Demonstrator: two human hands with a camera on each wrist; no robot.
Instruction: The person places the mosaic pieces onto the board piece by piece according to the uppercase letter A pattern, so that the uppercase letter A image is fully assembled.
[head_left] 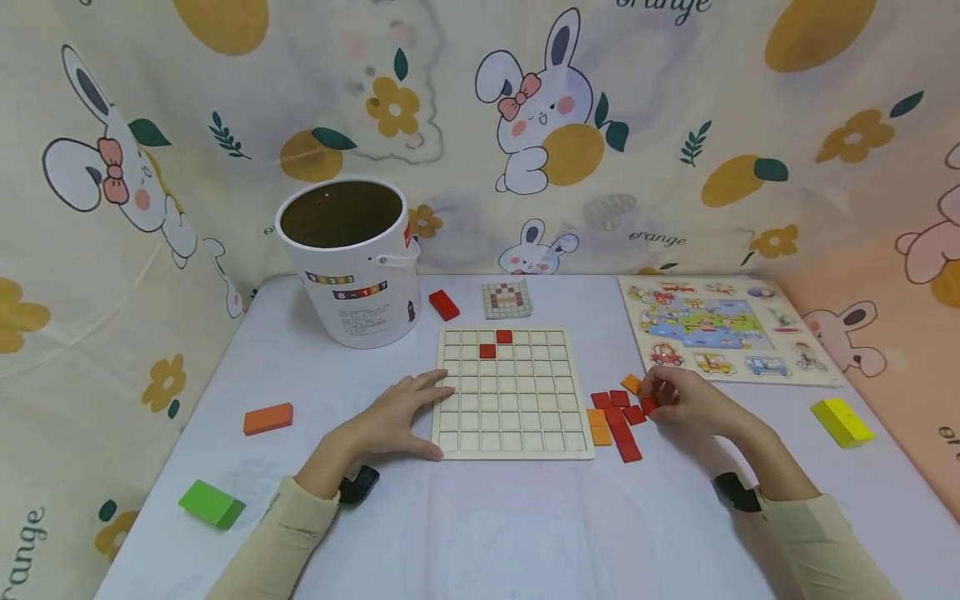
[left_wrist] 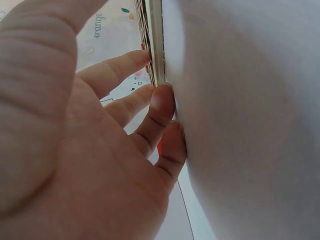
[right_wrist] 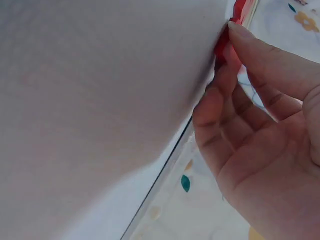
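Sleeves point(head_left: 288, 529) fg | LH point(head_left: 392, 417) spread, tchg grid brd point(head_left: 517, 404) | RH point(head_left: 693, 402) clamped on red tile point(head_left: 648, 406)

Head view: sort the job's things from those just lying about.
Likely in use: grid board, left hand touching it; red tile pinched in right hand; two placed red squares; loose red tiles; orange tiles; pattern card.

Apparently lying about: white bucket; vehicle picture board; green block; orange block; yellow block; red block.

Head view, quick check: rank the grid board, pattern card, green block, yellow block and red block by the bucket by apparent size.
1. Grid board
2. Pattern card, green block, yellow block: too alike to rank
3. Red block
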